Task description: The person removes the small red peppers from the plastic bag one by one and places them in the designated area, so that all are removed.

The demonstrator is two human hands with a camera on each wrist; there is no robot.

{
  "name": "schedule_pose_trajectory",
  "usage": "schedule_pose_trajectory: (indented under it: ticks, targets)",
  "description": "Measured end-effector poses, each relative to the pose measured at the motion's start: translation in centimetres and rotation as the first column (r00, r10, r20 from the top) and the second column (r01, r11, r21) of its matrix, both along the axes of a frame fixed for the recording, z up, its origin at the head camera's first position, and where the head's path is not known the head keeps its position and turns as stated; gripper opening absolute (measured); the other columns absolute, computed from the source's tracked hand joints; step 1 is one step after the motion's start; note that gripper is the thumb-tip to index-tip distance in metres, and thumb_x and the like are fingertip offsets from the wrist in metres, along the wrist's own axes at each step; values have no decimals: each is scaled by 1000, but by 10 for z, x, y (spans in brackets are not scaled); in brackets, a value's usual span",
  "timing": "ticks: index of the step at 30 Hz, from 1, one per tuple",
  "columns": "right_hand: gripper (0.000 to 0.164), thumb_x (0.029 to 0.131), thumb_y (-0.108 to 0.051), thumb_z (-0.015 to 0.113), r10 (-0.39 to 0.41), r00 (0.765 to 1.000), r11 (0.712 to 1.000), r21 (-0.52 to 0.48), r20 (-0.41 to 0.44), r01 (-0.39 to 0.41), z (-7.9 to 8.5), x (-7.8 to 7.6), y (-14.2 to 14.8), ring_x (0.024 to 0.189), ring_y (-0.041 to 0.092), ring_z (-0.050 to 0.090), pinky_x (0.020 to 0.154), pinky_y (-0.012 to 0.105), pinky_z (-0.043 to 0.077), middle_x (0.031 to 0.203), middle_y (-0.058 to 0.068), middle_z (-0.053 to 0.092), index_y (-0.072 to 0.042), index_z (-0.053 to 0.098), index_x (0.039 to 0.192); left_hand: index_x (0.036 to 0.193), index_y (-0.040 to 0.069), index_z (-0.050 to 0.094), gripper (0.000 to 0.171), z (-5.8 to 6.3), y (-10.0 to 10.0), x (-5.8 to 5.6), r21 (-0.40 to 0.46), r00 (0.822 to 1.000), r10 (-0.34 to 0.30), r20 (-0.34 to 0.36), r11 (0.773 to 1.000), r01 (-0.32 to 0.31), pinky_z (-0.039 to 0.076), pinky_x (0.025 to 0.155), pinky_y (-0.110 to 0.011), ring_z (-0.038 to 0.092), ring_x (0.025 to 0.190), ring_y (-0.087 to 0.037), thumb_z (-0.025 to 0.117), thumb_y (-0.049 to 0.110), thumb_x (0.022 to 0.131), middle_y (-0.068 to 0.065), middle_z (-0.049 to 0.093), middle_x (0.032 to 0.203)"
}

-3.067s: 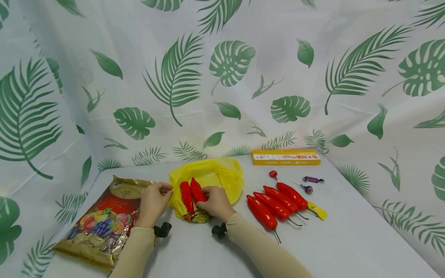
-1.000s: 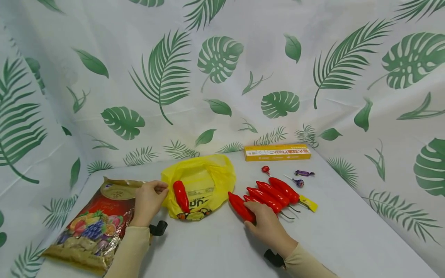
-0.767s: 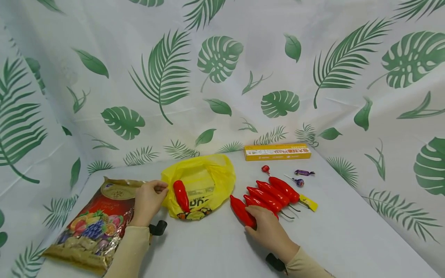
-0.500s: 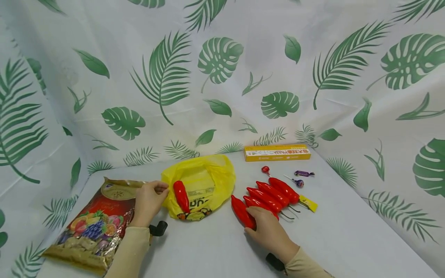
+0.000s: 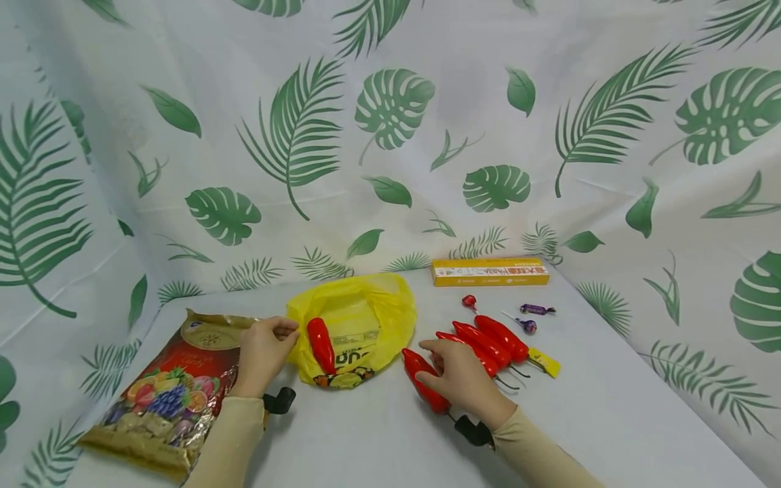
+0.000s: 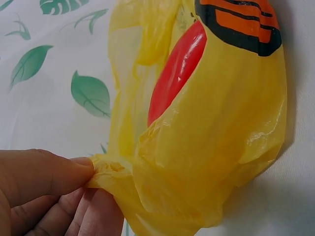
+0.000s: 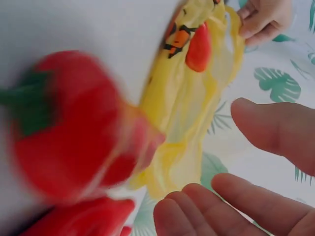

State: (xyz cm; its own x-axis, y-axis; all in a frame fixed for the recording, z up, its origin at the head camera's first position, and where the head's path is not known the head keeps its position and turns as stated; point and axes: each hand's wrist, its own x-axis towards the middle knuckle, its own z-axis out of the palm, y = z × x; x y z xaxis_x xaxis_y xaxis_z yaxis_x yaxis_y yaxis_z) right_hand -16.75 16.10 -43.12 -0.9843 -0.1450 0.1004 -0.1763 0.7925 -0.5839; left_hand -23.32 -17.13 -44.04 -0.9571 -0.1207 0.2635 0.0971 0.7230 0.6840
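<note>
My left hand pinches the edge of a yellow plastic bag between thumb and fingers. The bag lies with its mouth open, and one red chili pepper is inside it. My right hand hovers over the table right of the bag, thumb and fingers spread apart with nothing between them. Just left of it, partly under its thumb, lies a red chili pepper, whose green stem end looms large in the right wrist view. Several more red chili peppers lie side by side beyond that hand, partly hidden.
A candy bag lies at the left, under the left forearm. Behind the peppers are a red lollipop, a purple lollipop, a purple wrapped candy and a yellow packet. A pasta box stands at the back.
My right hand took one pepper out of the yellow bag, set it left of the other peppers and let go, its fingers opening. The left hand has stayed on the bag's edge.
</note>
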Motion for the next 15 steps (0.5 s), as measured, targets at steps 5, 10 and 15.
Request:
schedule_pose_trajectory:
  ticks: [5,10,15]
  targets:
    - [54,86,-22,86,64,998,995,-77,15,-63,1,-15,-20,105,24,71,91,42,63,128,10,73,-9,68,135,102,2,78,16,-2,-1,0,1,1000,0,11,1000,0,63,73,-38,72,82,-23,77,13,92,-15,78,95]
    - [52,90,-22,81,194,980,971,-153,43,-185,-2,-31,-49,112,30,71,95,47,61,135,14,70,-6,66,137,102,1,79,16,-3,-2,-1,-2,1000,-1,-1,1000,1,63,72,-38,73,81,-24,78,13,91,-15,79,94]
    - [52,93,-23,79,271,960,950,-177,62,-257,-8,-50,-81,112,32,72,95,44,61,134,17,70,-1,64,138,100,3,79,14,-5,-3,-1,-7,1000,0,-18,1000,0,63,72,-38,73,81,-24,79,13,90,-14,79,93]
